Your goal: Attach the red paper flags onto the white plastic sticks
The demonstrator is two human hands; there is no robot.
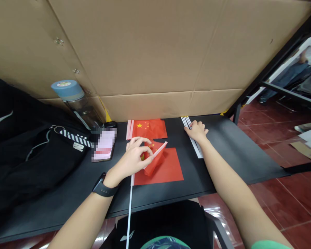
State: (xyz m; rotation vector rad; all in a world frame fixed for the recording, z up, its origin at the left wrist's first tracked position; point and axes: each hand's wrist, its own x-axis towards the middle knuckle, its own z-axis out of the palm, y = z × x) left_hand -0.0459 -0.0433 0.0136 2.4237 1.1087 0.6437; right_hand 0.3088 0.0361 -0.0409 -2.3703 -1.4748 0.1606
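My left hand [136, 154], with a black watch on its wrist, pinches a small red flag [155, 160] by its pale sleeve edge; the flag is tilted and partly folded. Beneath it, another red flag [171, 169] lies flat, and a thin white stick [129, 211] runs from its left edge out past the table's front. A stack of red flags with yellow stars [152, 128] lies just beyond my left hand. My right hand [197, 132] rests at a bundle of white sticks [196, 147], thumb touching them and fingers apart.
On the left are a phone [104, 145], a clear bottle with a blue lid [68, 90] and a black bag [54, 162]. A cardboard panel [150, 52] stands behind the black table [235, 148]. Beyond the metal frame at right, part of a person [285, 77] shows.
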